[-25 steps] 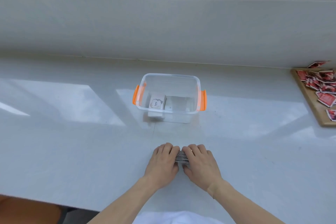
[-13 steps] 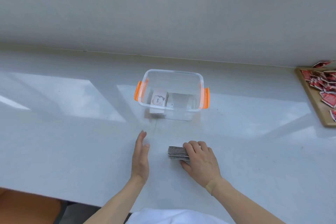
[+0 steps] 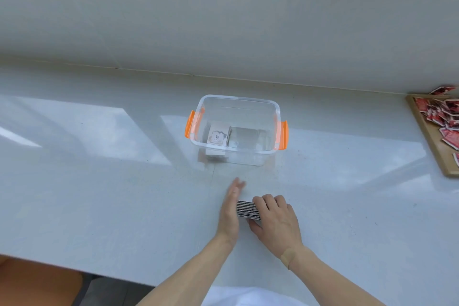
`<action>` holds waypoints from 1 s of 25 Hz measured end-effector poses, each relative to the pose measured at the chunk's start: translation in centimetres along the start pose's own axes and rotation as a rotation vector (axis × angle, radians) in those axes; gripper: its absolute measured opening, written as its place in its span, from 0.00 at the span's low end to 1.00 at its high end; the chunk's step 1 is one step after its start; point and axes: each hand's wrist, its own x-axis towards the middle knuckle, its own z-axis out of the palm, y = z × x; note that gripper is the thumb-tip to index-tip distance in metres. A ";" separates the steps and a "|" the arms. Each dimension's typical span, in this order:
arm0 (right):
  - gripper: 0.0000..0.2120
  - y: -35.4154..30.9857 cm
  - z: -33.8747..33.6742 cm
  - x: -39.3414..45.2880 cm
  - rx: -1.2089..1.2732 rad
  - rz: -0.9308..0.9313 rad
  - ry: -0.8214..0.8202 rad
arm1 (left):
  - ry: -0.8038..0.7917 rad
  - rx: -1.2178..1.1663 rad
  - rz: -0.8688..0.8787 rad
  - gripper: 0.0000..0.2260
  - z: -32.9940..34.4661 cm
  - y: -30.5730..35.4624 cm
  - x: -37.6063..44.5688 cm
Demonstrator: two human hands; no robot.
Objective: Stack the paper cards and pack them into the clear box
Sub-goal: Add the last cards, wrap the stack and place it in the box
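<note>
A stack of paper cards (image 3: 246,209) stands on edge on the white counter near me. My right hand (image 3: 274,221) grips it from the right, fingers curled over the top. My left hand (image 3: 229,211) is flat and blurred, its palm pressed against the stack's left end. Beyond them sits the clear box (image 3: 237,129) with orange handles. Inside it, at the left, lies a small pile of cards (image 3: 217,138) with a "love" card on top.
A wooden tray (image 3: 437,149) with several loose red cards (image 3: 444,119) lies at the right edge of the counter. A grey wall and a window frame rise behind the counter. The counter's front edge runs close to my body.
Both hands squeezed the stack a second ago. My left hand then swung away to the left, and it has now come back flat against the stack's left end. The right hand stayed on the cards.
</note>
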 end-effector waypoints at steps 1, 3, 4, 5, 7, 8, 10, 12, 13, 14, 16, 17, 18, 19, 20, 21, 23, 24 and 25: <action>0.17 0.1 0.1 0.0 -0.001 -0.007 0.006 | -0.044 0.072 -0.006 0.17 0.5 -0.1 -0.3; 0.17 0.3 0.2 0.0 0.005 -0.018 0.030 | -0.122 0.226 -0.006 0.19 0.7 -0.2 -0.4; 0.17 0.4 0.3 0.1 0.011 -0.015 0.043 | -0.156 0.321 0.033 0.19 0.3 -0.2 -0.4; 0.17 0.5 0.4 0.1 0.017 -0.010 0.049 | -0.191 0.443 0.109 0.20 -0.2 0.0 -0.4; 0.17 0.7 0.5 0.1 0.030 -0.013 0.054 | -0.253 0.775 0.324 0.24 -1.1 0.1 -0.4; 0.17 0.7 0.5 0.1 0.038 -0.017 0.058 | -0.288 0.938 0.455 0.26 -1.4 -0.1 -0.4; 0.17 0.7 0.4 0.1 0.048 -0.015 0.065 | -0.348 1.127 0.629 0.28 -1.7 -0.7 -0.6; 0.19 0.7 0.1 0.3 0.101 -0.004 0.065 | -0.361 1.222 0.657 0.28 -1.9 -0.9 -0.6; 0.21 0.9 0.0 0.2 0.169 0.006 0.059 | -0.354 1.267 0.648 0.29 -1.9 -0.9 -0.4; 0.24 1.4 0.1 -0.1 0.268 0.015 0.050 | -0.348 1.308 0.639 0.29 -1.9 -1.0 -0.3; 0.34 2.7 0.4 -1.6 0.492 0.060 0.057 | -0.349 1.355 0.637 0.29 -1.8 -1.0 -0.2; 0.38 3.3 0.5 -2.7 0.629 0.120 0.075 | -0.351 1.374 0.637 0.28 -1.8 -0.9 -0.2; 0.41 3.7 0.5 -3.6 0.787 0.203 0.114 | -0.347 1.388 0.634 0.26 -1.7 -0.8 -0.2; 0.43 4.1 0.5 -4.4 0.944 0.307 0.173 | -0.339 1.397 0.636 0.26 -1.7 -0.7 -0.1; 0.44 4.5 0.5 -4.9 1.077 0.421 0.231 | -0.333 1.404 0.636 0.25 -1.6 -0.8 -0.1; 0.44 4.7 0.5 -5.1 1.165 0.525 0.269 | -0.331 1.413 0.633 0.25 -1.6 -0.8 0.0; 0.42 4.1 0.0 -4.8 1.237 0.625 0.274 | -0.330 1.423 0.624 0.25 -1.6 -0.9 -0.1; 0.42 3.4 -0.2 -4.4 1.252 0.617 0.250 | -0.329 1.423 0.617 0.25 -1.6 -0.9 0.0; 0.41 2.6 -0.2 -4.2 1.271 0.583 0.211 | -0.327 1.429 0.609 0.25 -1.6 -0.9 0.0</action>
